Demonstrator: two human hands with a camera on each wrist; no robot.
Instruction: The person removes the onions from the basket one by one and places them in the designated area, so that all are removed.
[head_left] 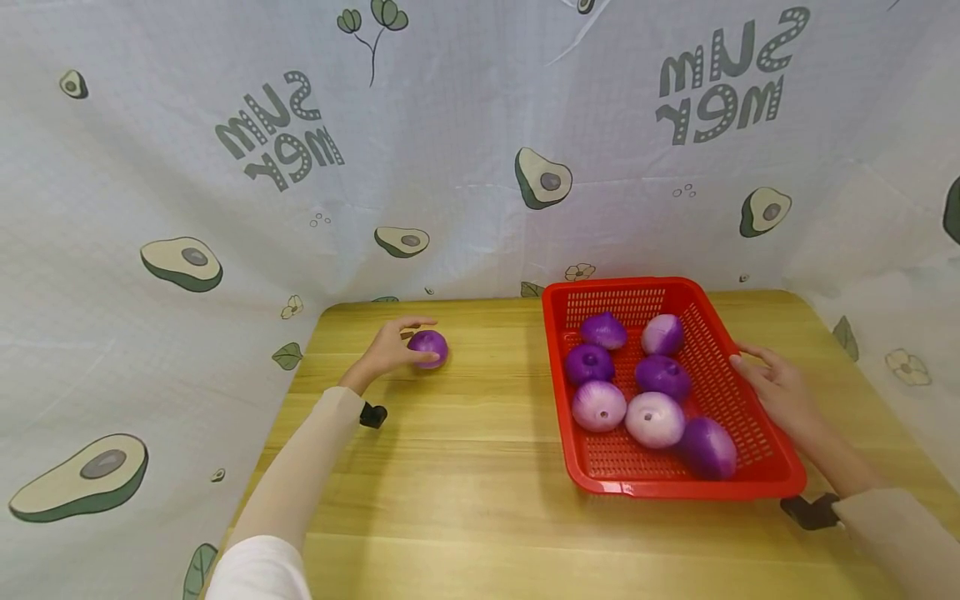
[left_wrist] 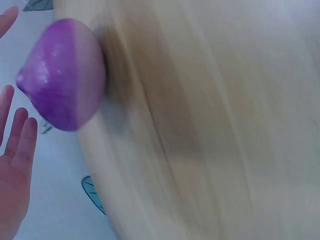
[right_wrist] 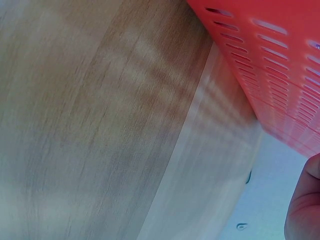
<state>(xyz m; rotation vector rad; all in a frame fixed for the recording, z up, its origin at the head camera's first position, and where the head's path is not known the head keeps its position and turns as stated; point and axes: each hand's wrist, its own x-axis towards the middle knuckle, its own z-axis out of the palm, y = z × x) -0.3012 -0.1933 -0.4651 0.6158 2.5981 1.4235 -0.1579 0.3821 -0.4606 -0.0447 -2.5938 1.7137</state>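
Purple and glossy, the lone onion (head_left: 432,341) is seen on the table (head_left: 465,500), well to the left of the basket (head_left: 557,375), and it is framed there by the left hand (head_left: 386,350)! The fingers are held straight and apart; the thumb is laid across the onion's near side in the head view, yet a gap between fingers and onion is shown by the left wrist view. No grip is made; whether the skin is brushed by the thumb cannot be told.

Over to the basket's right side: the rim is pinched there, by the look of it, by the right hand (head_left: 783,392), though its fingers are partly hidden. Inside the basket, 7 onions (head_left: 663,377) are held, some deep purple, some paler. Behind the basket, a printed cloth (head_left: 450,125) is hung.

Now the danger! With so rounded a body, the lone onion could be sent rolling toward the table's far edge if it were nudged from 1 side only, by the thumb say. A pinch set too shallow could be defeated by that smooth skin. And if the basket's rim were tugged hard, the basket could be tipped, and the 7 onions knocked together.
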